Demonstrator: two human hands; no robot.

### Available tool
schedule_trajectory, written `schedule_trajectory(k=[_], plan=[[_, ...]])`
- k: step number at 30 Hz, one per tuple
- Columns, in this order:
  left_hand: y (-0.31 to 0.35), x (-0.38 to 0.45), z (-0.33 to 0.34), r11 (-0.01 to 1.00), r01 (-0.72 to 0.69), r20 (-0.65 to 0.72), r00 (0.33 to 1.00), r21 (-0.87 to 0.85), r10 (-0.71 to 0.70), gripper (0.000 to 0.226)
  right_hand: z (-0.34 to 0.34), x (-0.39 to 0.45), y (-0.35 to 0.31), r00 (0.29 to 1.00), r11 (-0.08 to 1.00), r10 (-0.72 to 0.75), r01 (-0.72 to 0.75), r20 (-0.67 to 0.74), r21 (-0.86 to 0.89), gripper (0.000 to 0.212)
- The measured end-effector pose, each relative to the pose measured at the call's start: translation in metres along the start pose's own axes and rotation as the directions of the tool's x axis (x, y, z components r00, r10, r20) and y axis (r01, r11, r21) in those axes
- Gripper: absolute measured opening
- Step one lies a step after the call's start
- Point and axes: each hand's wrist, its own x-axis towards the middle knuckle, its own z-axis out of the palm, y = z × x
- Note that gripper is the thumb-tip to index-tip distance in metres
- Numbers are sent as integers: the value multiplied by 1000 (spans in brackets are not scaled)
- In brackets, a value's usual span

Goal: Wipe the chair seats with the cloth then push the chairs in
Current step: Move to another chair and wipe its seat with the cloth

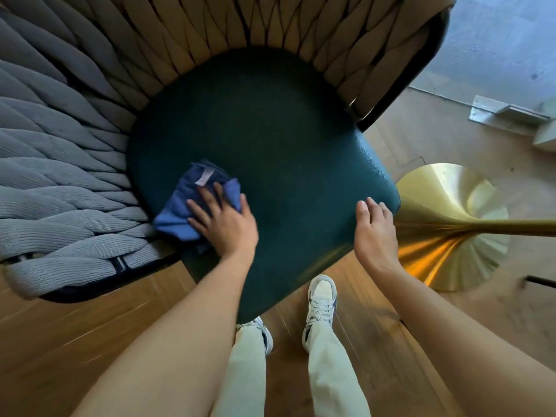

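Floor: wood planks (90, 332) under us, a brass pedestal base (451, 230) flaring just right of the chair.
Cloth: blue cloth (192, 206) bunched on the seat's left side, near the woven armrest.
Seat: dark green seat (270, 152), and we're mid-wipe.
Left hand: our left hand (224, 224) presses flat on the cloth, fingers spread.
Right hand: our right hand (373, 227) rests loose on the seat's front-right edge, holding nothing.
Progress: we judge wiping underway; most of this seat is left, and the pushing in isn't begun.
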Motion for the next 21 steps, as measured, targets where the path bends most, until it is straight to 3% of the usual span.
schedule_trajectory(k=[1,3,5,6,7,8,9,12,13,15,16,18,21], plan=[[19,-3,6,1000,-31,18,999,6,31,72,-2,-1,0,1000,1000,-10,10,1,22,59],[33,-17,19,929,-350,65,937,123,344,67,-8,-4,0,999,998,-30,31,-18,57,57],[17,-31,23,706,-685,173,728,180,663,63,-13,-10,1,998,996,-43,47,-56,72,54],[2,-31,20,620,-768,197,641,164,742,63,-16,-12,2,996,996,-44,49,-74,71,53],[-14,-29,16,574,-803,204,595,156,777,62,-18,-14,4,995,996,-40,47,-94,72,53],[-28,-26,12,573,-802,192,597,168,779,63,-20,-14,7,993,996,-28,37,-113,79,52],[-38,-24,8,619,-762,164,646,189,745,63,-22,-13,9,992,996,-10,21,-128,89,52],[-17,-20,8,855,-479,65,877,201,476,63,-24,-11,17,985,991,48,-26,-166,134,53],[5,-21,12,911,-376,42,926,168,375,65,-25,-10,18,982,987,68,-40,-178,157,53],[55,-27,21,951,-295,46,955,93,291,68,-27,-8,21,976,978,100,-60,-194,200,54],[76,-31,28,934,-347,60,938,83,343,69,-28,-8,23,975,975,107,-64,-197,212,54],[101,-48,40,791,-598,164,799,127,578,67,-30,-8,26,976,978,91,-50,-196,203,55],[85,-68,39,463,-880,309,472,107,826,65,-34,-10,29,980,981,62,-25,-191,193,55]])
